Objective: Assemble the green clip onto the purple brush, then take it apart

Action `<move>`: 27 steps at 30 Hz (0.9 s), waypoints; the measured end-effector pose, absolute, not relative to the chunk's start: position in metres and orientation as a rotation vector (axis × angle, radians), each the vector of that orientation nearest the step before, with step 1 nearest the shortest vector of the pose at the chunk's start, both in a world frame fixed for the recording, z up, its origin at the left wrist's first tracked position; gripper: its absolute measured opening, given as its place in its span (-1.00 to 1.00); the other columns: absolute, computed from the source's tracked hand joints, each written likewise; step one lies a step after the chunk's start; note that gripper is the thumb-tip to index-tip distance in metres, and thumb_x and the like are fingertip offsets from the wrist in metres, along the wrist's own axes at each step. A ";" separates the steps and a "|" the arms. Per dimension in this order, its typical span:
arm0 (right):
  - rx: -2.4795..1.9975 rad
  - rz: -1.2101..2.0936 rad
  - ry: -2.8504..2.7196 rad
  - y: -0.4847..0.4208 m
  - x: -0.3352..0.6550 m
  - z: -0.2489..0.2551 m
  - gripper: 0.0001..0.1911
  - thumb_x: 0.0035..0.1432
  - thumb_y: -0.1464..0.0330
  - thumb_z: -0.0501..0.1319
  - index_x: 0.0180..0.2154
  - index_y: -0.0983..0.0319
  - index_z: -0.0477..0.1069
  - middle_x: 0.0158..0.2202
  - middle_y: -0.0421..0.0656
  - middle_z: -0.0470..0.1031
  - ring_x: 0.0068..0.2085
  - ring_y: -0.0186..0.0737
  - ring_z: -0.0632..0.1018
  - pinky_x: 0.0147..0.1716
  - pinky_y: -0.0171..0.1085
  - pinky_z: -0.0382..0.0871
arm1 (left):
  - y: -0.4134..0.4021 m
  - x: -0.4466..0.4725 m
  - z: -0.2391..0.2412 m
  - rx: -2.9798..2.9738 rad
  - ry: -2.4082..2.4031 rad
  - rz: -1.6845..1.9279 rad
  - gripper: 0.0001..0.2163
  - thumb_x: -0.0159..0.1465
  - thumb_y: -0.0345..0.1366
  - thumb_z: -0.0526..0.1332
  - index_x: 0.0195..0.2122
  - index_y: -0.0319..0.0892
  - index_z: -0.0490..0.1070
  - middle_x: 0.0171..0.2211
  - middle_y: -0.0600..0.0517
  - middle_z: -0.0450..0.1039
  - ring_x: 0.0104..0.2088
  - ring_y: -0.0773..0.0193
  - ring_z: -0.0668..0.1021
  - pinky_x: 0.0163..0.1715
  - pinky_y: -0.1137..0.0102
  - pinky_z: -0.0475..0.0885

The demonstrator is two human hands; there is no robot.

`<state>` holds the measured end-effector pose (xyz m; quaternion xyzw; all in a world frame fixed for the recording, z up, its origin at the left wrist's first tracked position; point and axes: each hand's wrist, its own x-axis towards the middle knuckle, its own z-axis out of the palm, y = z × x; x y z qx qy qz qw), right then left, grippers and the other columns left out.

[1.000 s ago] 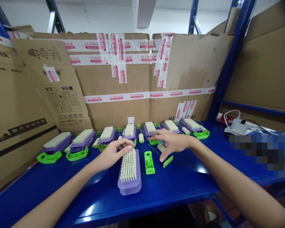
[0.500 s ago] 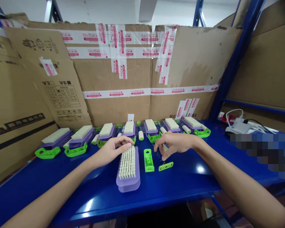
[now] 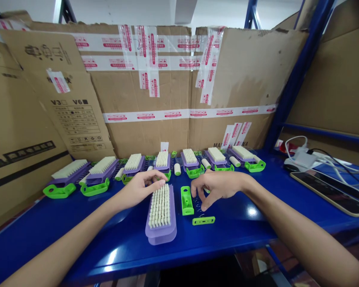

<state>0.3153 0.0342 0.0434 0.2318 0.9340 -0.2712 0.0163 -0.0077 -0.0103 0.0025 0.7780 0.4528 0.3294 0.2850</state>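
A purple brush (image 3: 160, 213) with cream bristles lies bristles-up at the front of the blue shelf (image 3: 251, 223). My left hand (image 3: 140, 187) rests on its far end, fingers laid over the bristles. My right hand (image 3: 217, 187) hovers to the right with fingers curled down over small dark springs (image 3: 198, 204); I cannot make out whether it pinches anything. A green block-shaped part (image 3: 186, 200) stands between my hands. In front of the right hand lies a flat green plate (image 3: 203, 220).
A row of purple brushes (image 3: 163, 159) with green handle parts (image 3: 59, 191) and white rollers (image 3: 177, 169) lines the back of the shelf. Taped cardboard (image 3: 173, 91) walls the back and left. White cables and a charger (image 3: 302, 157) and a tablet (image 3: 332, 191) lie at right.
My right hand has pulled back from the row toward me and leftward. The flat green plate now lies nearer the front edge, turned level. My left hand stays on the brush.
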 end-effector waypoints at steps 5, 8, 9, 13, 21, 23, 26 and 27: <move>0.707 -0.953 2.886 0.033 0.313 0.042 -0.55 0.16 0.23 0.61 -0.01 0.21 0.55 -0.31 -0.30 0.63 -0.36 -0.31 0.55 -0.38 -0.33 0.26 | -0.011 -0.005 0.002 2.061 1.195 0.910 -0.64 0.45 0.08 0.28 -0.08 -0.12 0.63 -0.15 -0.05 0.68 -0.20 0.12 0.64 -0.15 0.21 0.54; 0.808 -0.991 2.933 0.039 0.317 0.043 -0.48 0.13 0.14 0.60 0.00 0.21 0.51 -0.35 -0.34 0.48 -0.40 -0.34 0.46 -0.45 -0.33 0.22 | -0.011 -0.005 0.003 2.067 1.213 0.924 -0.64 0.46 0.07 0.27 -0.10 -0.13 0.64 -0.19 -0.04 0.67 -0.22 0.13 0.64 -0.19 0.23 0.54; 0.858 -0.989 2.963 0.042 0.320 0.044 -0.49 0.16 0.12 0.58 0.00 0.21 0.50 -0.38 -0.35 0.41 -0.42 -0.34 0.42 -0.46 -0.33 0.20 | -0.011 -0.006 0.003 2.077 1.216 0.937 -0.64 0.46 0.07 0.26 -0.11 -0.14 0.64 -0.19 -0.04 0.67 -0.22 0.13 0.64 -0.19 0.24 0.54; 1.010 -0.818 3.026 0.055 0.333 0.051 -0.57 0.25 0.15 0.49 0.02 0.22 0.52 -0.41 -0.35 0.28 -0.44 -0.34 0.31 -0.43 -0.31 0.14 | -0.009 -0.007 0.006 2.129 1.209 1.028 -0.65 0.47 0.04 0.26 -0.20 -0.14 0.64 -0.24 -0.03 0.67 -0.20 0.13 0.65 -0.16 0.25 0.55; 1.129 -0.661 2.814 0.065 0.341 0.053 -0.33 0.08 0.15 0.58 0.16 0.21 0.50 -0.32 -0.30 0.33 -0.37 -0.28 0.35 -0.37 -0.29 0.15 | -0.006 -0.008 0.007 2.146 1.229 1.112 -0.67 0.47 0.00 0.24 -0.27 -0.14 0.61 -0.34 0.01 0.63 -0.30 0.18 0.60 -0.22 0.29 0.50; 1.141 -0.626 2.778 0.064 0.340 0.052 -0.32 0.06 0.15 0.58 0.17 0.19 0.51 -0.30 -0.29 0.37 -0.36 -0.27 0.37 -0.37 -0.29 0.15 | -0.006 -0.008 0.007 2.152 1.228 1.120 -0.67 0.48 -0.01 0.24 -0.27 -0.13 0.60 -0.35 0.02 0.62 -0.30 0.19 0.60 -0.23 0.30 0.49; 1.152 -0.567 2.754 0.062 0.340 0.052 -0.27 0.09 0.10 0.57 0.23 0.17 0.48 -0.29 -0.26 0.41 -0.35 -0.23 0.41 -0.37 -0.28 0.16 | -0.006 -0.008 0.006 2.155 1.225 1.122 -0.68 0.48 -0.01 0.23 -0.25 -0.13 0.60 -0.35 0.03 0.61 -0.30 0.19 0.60 -0.25 0.31 0.49; 1.160 -0.541 2.753 0.061 0.340 0.052 -0.26 0.11 0.08 0.56 0.25 0.17 0.47 -0.29 -0.25 0.43 -0.34 -0.21 0.42 -0.36 -0.28 0.17 | -0.006 -0.008 0.006 2.156 1.224 1.120 -0.68 0.49 -0.02 0.22 -0.26 -0.13 0.59 -0.35 0.03 0.61 -0.30 0.19 0.60 -0.25 0.31 0.49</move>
